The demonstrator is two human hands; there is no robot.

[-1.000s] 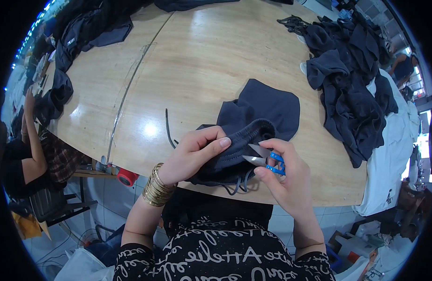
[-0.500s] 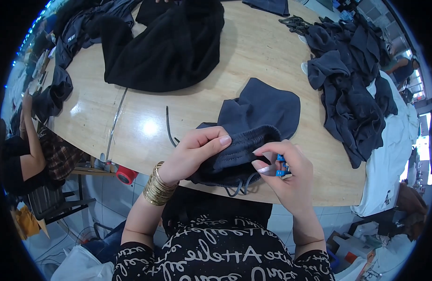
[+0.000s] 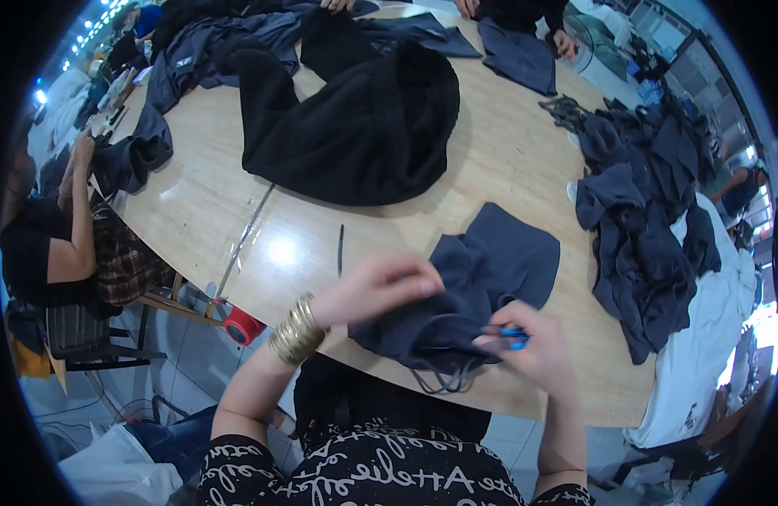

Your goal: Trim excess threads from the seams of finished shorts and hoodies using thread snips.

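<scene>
A dark blue-grey garment (image 3: 499,253) lies bunched at the table's near edge. Its opening is turned toward me, and thin drawstring loops (image 3: 444,379) hang from it. My left hand (image 3: 376,291), a little blurred, hovers over the garment's left part with loosely stretched fingers and nothing in them. At the garment's right side, my right hand (image 3: 532,341) is closed around a small blue tool (image 3: 514,337); the fingers cover most of it. Those fingertips are beside the fabric, but whether they pinch it is unclear. A thin dark cord (image 3: 340,249) lies just beyond my left hand.
A black garment (image 3: 355,135) lies farther out on the wooden table (image 3: 305,228). Dark clothes (image 3: 642,228) are heaped at the right over white cloth (image 3: 701,295). Another person's arm (image 3: 77,228) is at the left; other hands (image 3: 562,44) show at the far edge.
My left hand has let go of the gathered waistband and lifted off it. The garment has dropped flatter onto the table. The view has shifted, showing more of the far side.
</scene>
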